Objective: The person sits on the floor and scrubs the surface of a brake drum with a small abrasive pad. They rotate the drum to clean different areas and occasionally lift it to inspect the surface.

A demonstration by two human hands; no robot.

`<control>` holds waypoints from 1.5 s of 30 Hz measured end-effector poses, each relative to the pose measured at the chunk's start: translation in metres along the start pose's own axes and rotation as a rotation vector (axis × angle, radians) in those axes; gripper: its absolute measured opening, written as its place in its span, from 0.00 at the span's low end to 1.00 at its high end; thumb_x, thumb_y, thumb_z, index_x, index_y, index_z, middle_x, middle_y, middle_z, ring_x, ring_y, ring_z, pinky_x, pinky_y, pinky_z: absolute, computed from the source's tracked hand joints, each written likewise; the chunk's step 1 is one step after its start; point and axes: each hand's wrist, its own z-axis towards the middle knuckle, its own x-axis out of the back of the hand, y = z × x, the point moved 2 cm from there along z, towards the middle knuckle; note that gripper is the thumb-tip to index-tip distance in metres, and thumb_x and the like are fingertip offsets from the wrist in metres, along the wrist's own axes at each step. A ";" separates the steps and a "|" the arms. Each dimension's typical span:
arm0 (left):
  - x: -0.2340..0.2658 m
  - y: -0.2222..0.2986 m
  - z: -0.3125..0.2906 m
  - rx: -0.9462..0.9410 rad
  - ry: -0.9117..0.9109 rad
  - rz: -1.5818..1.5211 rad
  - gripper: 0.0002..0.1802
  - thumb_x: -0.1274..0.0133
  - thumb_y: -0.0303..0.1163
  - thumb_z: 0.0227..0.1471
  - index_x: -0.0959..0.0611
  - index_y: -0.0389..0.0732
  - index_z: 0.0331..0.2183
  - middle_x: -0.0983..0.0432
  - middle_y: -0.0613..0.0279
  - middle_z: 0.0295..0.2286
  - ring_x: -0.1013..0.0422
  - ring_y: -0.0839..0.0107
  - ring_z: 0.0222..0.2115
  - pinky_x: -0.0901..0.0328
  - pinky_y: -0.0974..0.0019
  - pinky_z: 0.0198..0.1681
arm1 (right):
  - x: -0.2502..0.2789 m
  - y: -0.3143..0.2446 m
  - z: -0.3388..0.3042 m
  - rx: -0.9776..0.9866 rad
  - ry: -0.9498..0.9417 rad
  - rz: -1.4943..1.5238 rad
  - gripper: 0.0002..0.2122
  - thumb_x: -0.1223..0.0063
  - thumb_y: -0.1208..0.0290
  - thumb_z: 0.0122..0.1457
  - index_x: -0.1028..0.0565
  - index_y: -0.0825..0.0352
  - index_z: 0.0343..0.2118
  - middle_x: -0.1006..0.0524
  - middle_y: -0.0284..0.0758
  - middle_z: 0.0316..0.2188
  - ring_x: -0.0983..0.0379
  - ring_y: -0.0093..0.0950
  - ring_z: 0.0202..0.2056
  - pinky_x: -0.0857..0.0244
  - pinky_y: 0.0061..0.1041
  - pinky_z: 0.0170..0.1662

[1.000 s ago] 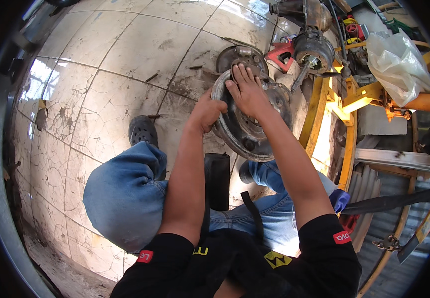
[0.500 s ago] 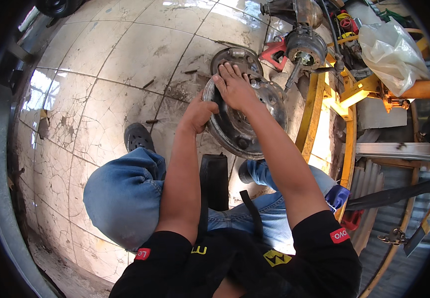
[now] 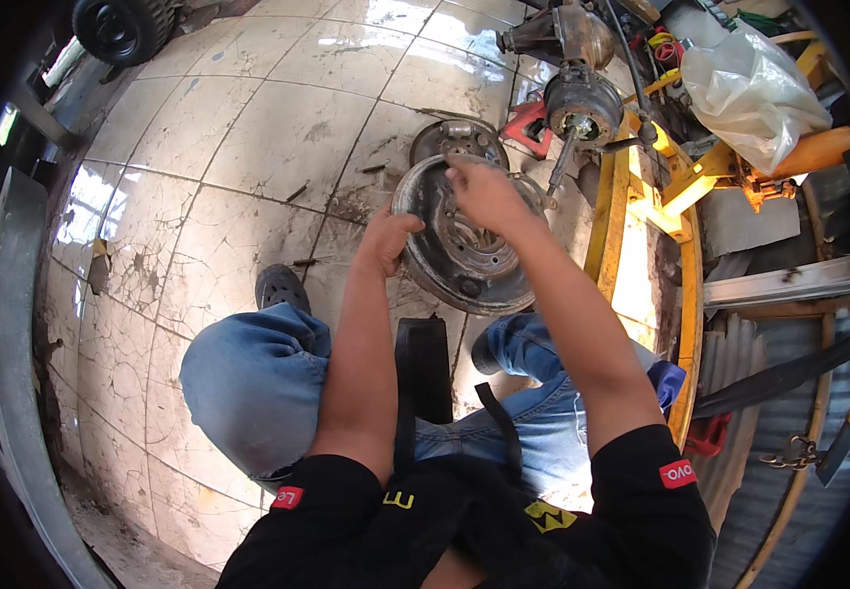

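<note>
A round, greasy drum brake backing plate [image 3: 437, 263], dark metal with a raised lip and holes, is tilted in front of me over the tiles. My left hand [image 3: 387, 241] grips its left rim, with the thumb over the lip. Curled fingers of my right hand [image 3: 490, 199] close on the plate's upper part; the exact spot they pinch is partly hidden. Just beyond lies a second brake backing plate [image 3: 482, 143] on the floor, with a small cylinder fixed near its top edge.
Right of the plates stands a yellow steel frame [image 3: 610, 221] with a clear plastic bag [image 3: 754, 98] on it. An axle housing [image 3: 582, 44] with a drum rests beside a red stand [image 3: 527, 128]. A tyre [image 3: 123, 29] is at the far left. Small dark pieces lie on the tiles.
My right hand has gone from lying flat across the plate to curling its fingers near the upper rim. The plate has turned, showing more of its face. My left hand keeps its hold.
</note>
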 end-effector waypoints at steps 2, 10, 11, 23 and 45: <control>0.004 -0.005 0.005 -0.029 0.003 0.012 0.34 0.48 0.18 0.45 0.32 0.39 0.56 0.26 0.53 0.43 0.26 0.60 0.40 0.29 0.59 0.40 | 0.040 0.002 -0.014 -0.065 -0.009 -0.041 0.17 0.60 0.62 0.64 0.29 0.64 0.51 0.23 0.51 0.39 0.27 0.50 0.43 0.34 0.44 0.48; 0.052 -0.003 0.009 -0.102 0.223 -0.075 0.23 0.54 0.41 0.60 0.29 0.45 0.55 0.32 0.62 0.51 0.36 0.65 0.52 0.38 0.51 0.49 | 0.134 0.051 -0.069 -0.041 0.019 -0.121 0.17 0.61 0.59 0.65 0.27 0.63 0.50 0.24 0.52 0.37 0.28 0.50 0.43 0.35 0.41 0.47; 0.062 0.000 0.009 -0.096 0.345 -0.032 0.21 0.54 0.38 0.59 0.28 0.45 0.54 0.31 0.61 0.50 0.35 0.65 0.49 0.38 0.50 0.49 | 0.137 0.063 -0.076 -0.026 0.052 -0.114 0.19 0.61 0.59 0.65 0.27 0.67 0.49 0.24 0.53 0.39 0.28 0.49 0.45 0.35 0.39 0.48; 0.211 -0.003 0.051 0.218 0.520 1.464 0.26 0.48 0.30 0.44 0.22 0.43 0.49 0.24 0.52 0.46 0.29 0.52 0.48 0.33 0.55 0.49 | 0.128 0.072 -0.093 -0.109 -0.100 0.110 0.21 0.60 0.58 0.66 0.29 0.70 0.51 0.24 0.51 0.43 0.28 0.44 0.49 0.38 0.31 0.52; 0.209 -0.059 0.049 0.062 0.676 1.803 0.16 0.58 0.37 0.60 0.24 0.49 0.47 0.26 0.59 0.45 0.33 0.60 0.50 0.47 0.43 0.53 | 0.126 0.073 -0.091 -0.217 -0.149 0.191 0.21 0.60 0.57 0.67 0.30 0.69 0.54 0.25 0.51 0.46 0.29 0.45 0.50 0.37 0.33 0.52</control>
